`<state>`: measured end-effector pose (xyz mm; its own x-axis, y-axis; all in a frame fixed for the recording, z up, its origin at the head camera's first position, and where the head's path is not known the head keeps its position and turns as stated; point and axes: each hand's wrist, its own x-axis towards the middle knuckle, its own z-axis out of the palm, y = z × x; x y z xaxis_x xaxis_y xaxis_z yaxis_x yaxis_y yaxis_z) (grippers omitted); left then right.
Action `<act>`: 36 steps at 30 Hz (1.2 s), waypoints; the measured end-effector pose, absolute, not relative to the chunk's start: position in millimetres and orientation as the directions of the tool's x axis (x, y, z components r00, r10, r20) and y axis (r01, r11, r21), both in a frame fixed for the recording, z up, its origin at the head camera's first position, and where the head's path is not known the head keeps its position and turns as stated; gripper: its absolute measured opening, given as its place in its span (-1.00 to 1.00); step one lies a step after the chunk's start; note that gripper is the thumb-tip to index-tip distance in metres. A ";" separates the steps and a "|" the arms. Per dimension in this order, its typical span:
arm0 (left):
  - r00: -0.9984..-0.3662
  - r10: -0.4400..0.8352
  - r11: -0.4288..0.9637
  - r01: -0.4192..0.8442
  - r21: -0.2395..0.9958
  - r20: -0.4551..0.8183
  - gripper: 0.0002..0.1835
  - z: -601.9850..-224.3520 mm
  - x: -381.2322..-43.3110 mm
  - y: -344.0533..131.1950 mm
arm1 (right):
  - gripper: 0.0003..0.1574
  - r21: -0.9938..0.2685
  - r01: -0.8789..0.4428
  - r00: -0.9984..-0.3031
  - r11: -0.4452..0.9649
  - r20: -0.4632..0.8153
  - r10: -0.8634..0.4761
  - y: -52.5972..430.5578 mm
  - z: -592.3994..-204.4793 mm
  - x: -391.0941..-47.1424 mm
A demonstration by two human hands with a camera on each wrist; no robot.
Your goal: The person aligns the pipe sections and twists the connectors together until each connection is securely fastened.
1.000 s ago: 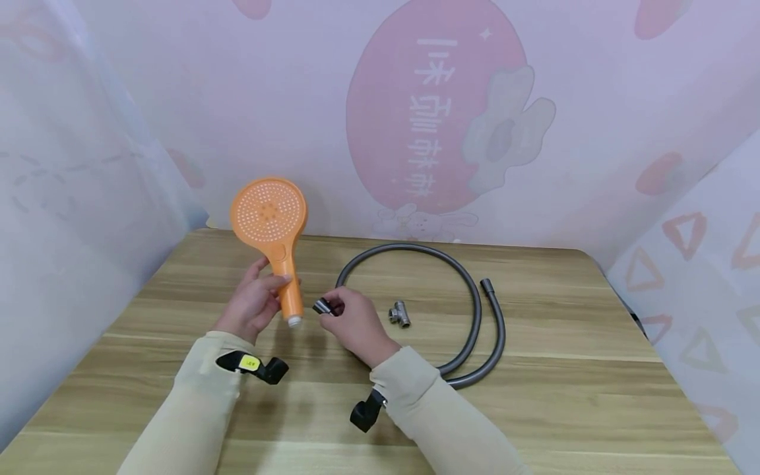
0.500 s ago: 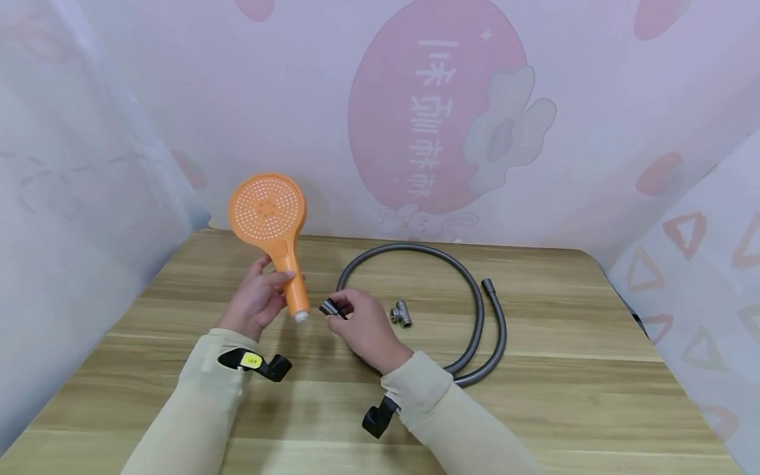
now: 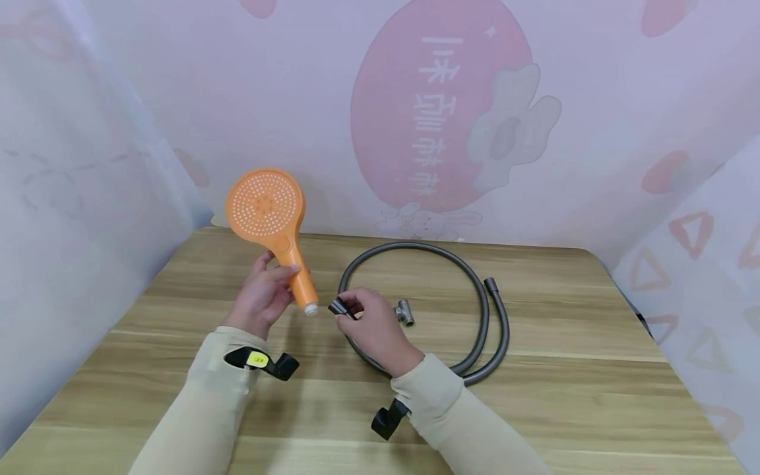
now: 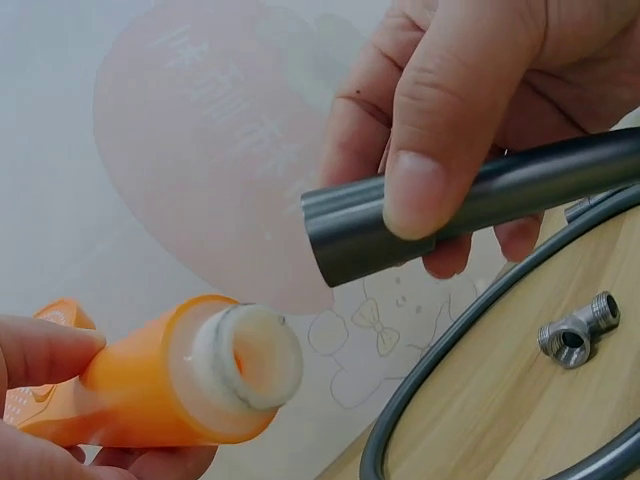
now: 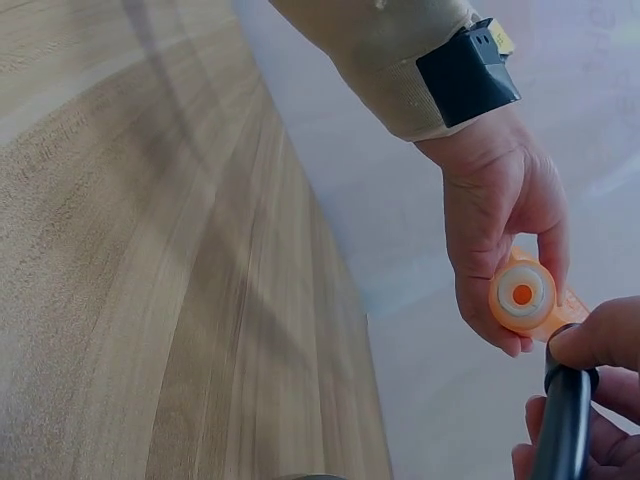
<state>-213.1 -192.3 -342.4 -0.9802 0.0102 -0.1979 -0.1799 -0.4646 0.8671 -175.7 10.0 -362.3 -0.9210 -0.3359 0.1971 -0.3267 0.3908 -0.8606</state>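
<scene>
The orange plastic hand shower with a round, dotted face (image 3: 265, 204) is in the air above the left part of the light wooden table (image 3: 594, 396); in the head view its face appears above the table's far edge, near the far left corner. The left hand (image 3: 264, 300) holds its handle, thumb on one side and fingers on the other. Its white hollow tail end (image 4: 213, 352) is uncovered and points toward the right hand (image 3: 377, 330).

The right hand pinches, between thumb and fingers, the smooth dark end sleeve (image 4: 350, 230) of the dark grey flexible hose (image 3: 410, 245). Sleeve and tail end are near each other but do not touch. The hose loops over the middle of the table; its other end lies toward the far right corner. The silver metal T-shaped fitting (image 3: 406, 313) lies inside the loop.

I judge the hand shower to be light and stiff, but heavier at the head, so it may tip in a loose grip. The middle of the handle seems the good place to hold, because the white end stays free. The hose probably bends but springs back; it is better taken close behind the sleeve, which looks hard and perhaps slippery.
</scene>
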 end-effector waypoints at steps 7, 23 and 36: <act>-0.979 -0.018 -0.482 -0.170 0.860 -0.203 -0.20 -339.7 -214.0 -185.0 | -0.67 -0.860 -0.328 -0.922 0.390 0.201 -0.332 11.8 -361.6 -173.9; -0.981 -0.086 -0.511 -0.107 0.853 -0.175 -0.32 -338.1 -216.1 -173.0 | -0.68 -0.844 -0.330 -0.929 0.422 0.213 -0.302 10.2 -366.4 -174.7; -0.978 -0.124 -0.514 -0.079 0.854 -0.165 -0.30 -339.4 -216.4 -167.4 | -0.69 -0.849 -0.297 -0.942 0.436 0.185 -0.280 8.5 -365.2 -175.4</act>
<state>-216.4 -167.4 -339.4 -0.9785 -0.1239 -0.1649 -0.0789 -0.5140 0.8541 -175.4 8.5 -365.2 -0.9420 -0.2802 0.1848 -0.2965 0.4365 -0.8494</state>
